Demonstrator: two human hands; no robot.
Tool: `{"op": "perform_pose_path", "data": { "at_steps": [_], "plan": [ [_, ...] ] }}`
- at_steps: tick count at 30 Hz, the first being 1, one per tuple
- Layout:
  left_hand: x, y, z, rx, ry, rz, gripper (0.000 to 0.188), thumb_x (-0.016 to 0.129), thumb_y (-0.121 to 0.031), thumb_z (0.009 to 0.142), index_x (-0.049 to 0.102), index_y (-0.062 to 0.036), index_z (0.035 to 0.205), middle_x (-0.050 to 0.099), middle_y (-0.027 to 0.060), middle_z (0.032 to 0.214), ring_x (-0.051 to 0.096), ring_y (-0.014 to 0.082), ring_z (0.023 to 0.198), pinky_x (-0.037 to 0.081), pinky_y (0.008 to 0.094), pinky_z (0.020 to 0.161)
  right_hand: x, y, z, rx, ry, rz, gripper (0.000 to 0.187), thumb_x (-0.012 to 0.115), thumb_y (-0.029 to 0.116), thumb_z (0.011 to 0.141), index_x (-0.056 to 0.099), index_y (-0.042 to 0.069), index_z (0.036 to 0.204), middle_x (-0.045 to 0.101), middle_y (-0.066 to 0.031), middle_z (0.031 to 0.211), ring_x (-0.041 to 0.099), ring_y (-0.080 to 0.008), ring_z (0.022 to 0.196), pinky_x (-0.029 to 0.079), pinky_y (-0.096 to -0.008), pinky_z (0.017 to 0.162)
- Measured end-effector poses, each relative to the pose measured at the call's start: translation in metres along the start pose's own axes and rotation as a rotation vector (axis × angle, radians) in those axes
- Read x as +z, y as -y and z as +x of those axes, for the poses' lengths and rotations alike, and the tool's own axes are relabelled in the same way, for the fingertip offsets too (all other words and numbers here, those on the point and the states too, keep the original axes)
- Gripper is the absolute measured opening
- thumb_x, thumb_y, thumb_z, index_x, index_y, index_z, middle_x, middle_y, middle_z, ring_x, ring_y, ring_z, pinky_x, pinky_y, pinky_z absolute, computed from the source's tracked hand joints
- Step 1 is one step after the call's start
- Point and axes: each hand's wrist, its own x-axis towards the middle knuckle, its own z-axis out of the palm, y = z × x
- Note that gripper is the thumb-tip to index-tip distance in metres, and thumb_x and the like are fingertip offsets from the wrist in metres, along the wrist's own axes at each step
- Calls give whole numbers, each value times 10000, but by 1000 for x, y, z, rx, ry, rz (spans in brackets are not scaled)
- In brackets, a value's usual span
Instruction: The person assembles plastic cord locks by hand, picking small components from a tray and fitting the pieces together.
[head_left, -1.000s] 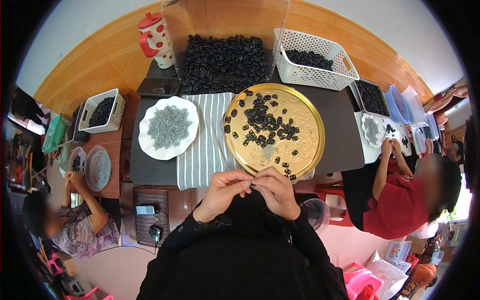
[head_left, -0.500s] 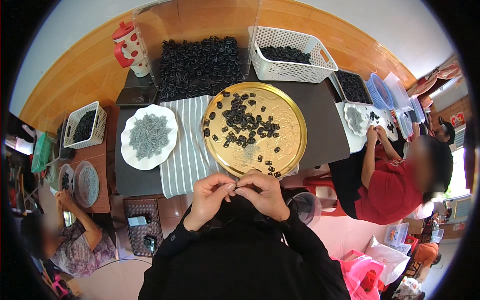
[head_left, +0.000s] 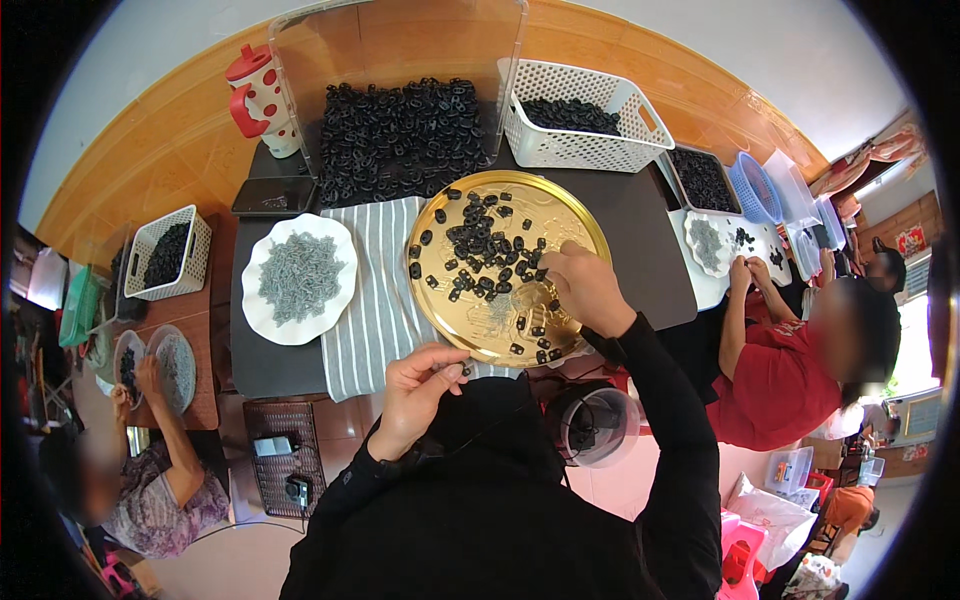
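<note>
Two hands, as I list them from my remote view: left hand (head_left: pixel 412 392), thumb and forefinger pinched on a small dark piece (head_left: pixel 466 371) at their tips, by the near rim of a round gold tray (head_left: pixel 450 318); right hand (head_left: pixel 590 288), over the tray's right side, fingers drawn together, whether gripping anything I cannot tell. Many loose black pieces (head_left: pixel 475 240) lie on the tray, mostly left of the right fingertips, some just beside them.

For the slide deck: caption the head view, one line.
Right hand over gold tray of black parts; left hand pinching a small piece nearby.
</note>
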Motion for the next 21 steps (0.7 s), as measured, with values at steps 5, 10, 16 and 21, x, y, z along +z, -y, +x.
{"op": "perform_pose_path", "data": {
  "at_steps": [5, 10, 16, 21],
  "plan": [
    [-4, -2, 0, -3, -37, -2, 199, 563, 75, 859, 651, 43, 1034, 588, 78, 886, 614, 136, 747, 490, 222, 623, 9, -5, 5, 27, 103, 15, 122, 596, 28, 741, 639, 65, 849, 553, -152, 777, 591, -348, 741, 463, -431, 660],
    [-3, 1, 1, -25, -44, -76, 178, 573, 63, 863, 658, 27, 1016, 621, 70, 869, 603, 116, 735, 495, 216, 606, 12, -11, 2, 97, 182, 67, 152, 636, 37, 718, 555, 22, 845, 556, -168, 845, 580, -377, 793, 452, -444, 681],
    [-2, 2, 0, -29, -56, -97, 181, 586, 51, 864, 647, 30, 1033, 648, 67, 853, 605, 103, 730, 492, 215, 592, 10, -11, 4, 98, 210, 125, 151, 626, 35, 723, 540, 8, 844, 582, -169, 815, 578, -378, 780, 445, -441, 661],
    [4, -2, -2, -3, -91, -97, 201, 594, 52, 857, 641, 33, 1051, 654, 76, 865, 617, 113, 730, 493, 216, 596, 8, -16, -3, 79, 62, 210, 110, 627, 26, 736, 603, -16, 835, 589, -177, 801, 586, -341, 714, 461, -374, 642]
  ]
}}
